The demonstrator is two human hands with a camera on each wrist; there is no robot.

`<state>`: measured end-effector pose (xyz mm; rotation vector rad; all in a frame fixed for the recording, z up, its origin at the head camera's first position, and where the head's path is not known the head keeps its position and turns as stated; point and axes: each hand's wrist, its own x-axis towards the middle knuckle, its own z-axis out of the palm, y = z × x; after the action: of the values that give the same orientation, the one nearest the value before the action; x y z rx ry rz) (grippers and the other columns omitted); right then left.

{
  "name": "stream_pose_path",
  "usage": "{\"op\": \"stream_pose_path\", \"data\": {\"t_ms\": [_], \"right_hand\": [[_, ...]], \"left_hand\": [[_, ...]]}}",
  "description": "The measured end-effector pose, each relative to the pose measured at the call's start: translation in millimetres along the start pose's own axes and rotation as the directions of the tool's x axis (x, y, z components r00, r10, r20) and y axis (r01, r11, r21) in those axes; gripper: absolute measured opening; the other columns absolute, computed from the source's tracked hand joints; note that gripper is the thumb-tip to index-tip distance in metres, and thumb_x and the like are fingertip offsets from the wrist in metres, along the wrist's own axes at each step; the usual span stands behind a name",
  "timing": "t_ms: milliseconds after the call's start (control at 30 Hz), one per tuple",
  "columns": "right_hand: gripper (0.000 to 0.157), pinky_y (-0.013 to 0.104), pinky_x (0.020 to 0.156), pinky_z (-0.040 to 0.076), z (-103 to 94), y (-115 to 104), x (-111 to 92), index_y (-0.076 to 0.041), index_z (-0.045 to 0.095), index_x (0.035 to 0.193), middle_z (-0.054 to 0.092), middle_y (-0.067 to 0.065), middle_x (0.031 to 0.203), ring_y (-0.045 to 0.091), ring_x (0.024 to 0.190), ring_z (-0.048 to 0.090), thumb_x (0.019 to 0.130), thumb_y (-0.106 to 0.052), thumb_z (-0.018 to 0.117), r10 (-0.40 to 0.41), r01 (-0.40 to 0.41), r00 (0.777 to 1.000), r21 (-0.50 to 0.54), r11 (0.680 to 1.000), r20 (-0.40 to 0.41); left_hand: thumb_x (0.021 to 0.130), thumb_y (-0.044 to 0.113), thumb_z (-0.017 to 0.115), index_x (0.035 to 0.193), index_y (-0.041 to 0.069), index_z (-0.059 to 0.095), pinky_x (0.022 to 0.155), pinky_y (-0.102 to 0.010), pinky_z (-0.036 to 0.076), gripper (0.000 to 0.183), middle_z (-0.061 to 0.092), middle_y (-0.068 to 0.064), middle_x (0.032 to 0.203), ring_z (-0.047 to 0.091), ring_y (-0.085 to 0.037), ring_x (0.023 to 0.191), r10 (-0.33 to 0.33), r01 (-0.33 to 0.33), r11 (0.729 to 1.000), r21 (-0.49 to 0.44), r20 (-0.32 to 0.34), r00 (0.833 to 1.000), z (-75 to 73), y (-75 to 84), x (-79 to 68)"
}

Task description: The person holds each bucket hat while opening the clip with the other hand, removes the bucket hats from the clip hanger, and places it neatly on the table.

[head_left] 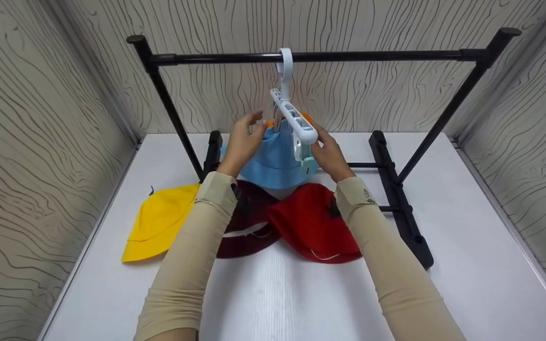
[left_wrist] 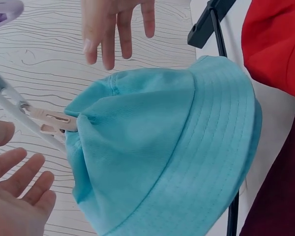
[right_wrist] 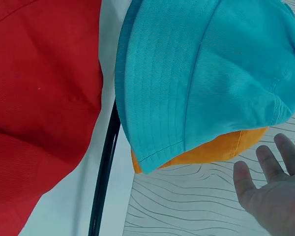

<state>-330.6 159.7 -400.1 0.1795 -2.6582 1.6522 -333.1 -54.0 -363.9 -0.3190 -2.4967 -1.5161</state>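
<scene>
Head view: a white hanger (head_left: 285,90) hooks over the black rail (head_left: 372,56) of the rack. The blue hat (head_left: 273,161) hangs beneath it, its crown pinched by a beige clip (left_wrist: 54,119); an orange hat (right_wrist: 216,149) is behind. The left hand (head_left: 242,143), fingers spread, is near the clip; the right hand (head_left: 330,154), likewise spread, is opposite. Neither grips anything. Yellow (head_left: 159,220), maroon (head_left: 249,215) and red hats (head_left: 306,222) lie on the bench (head_left: 254,298).
</scene>
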Motion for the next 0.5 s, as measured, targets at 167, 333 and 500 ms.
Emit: {"op": "stream_pose_path", "data": {"t_ms": [167,333,500], "right_hand": [[0.062,0.051,0.119,0.018,3.3,0.6,3.4,-0.026,0.015,0.155,0.02,0.003,0.161,0.025,0.148,0.018,0.102,-0.031,0.046,-0.046,0.046,0.999,0.044,0.998,0.013],[0.066,0.048,0.12,0.018,5.8,-9.2,0.0,-0.025,0.014,0.155,0.02,0.002,0.161,0.023,0.148,0.019,0.1,-0.028,0.05,-0.094,0.091,0.995,0.085,0.992,0.031],[0.069,0.039,0.121,0.016,9.9,-4.2,2.2,-0.011,0.017,0.154,0.023,0.01,0.159,0.025,0.148,0.02,0.097,-0.016,0.055,-0.204,0.204,0.979,0.126,0.971,-0.009]], "left_hand": [[0.1,0.024,0.052,0.136,0.007,0.052,0.106,-0.038,0.042,0.04,0.055,-0.011,0.137,0.047,-0.025,0.13,0.008,-0.008,1.0,0.004,0.004,1.0,2.8,2.4,3.7],[0.1,0.024,0.052,0.136,0.006,0.051,0.106,-0.037,0.043,0.04,0.055,-0.011,0.136,0.048,-0.024,0.13,0.009,-0.009,1.0,0.005,0.009,1.0,3.7,1.7,7.4],[0.1,0.025,0.051,0.137,0.005,0.05,0.105,-0.039,0.042,0.042,0.055,-0.011,0.136,0.048,-0.024,0.128,0.008,-0.009,0.999,0.039,0.016,1.0,4.9,2.3,11.8]]}}
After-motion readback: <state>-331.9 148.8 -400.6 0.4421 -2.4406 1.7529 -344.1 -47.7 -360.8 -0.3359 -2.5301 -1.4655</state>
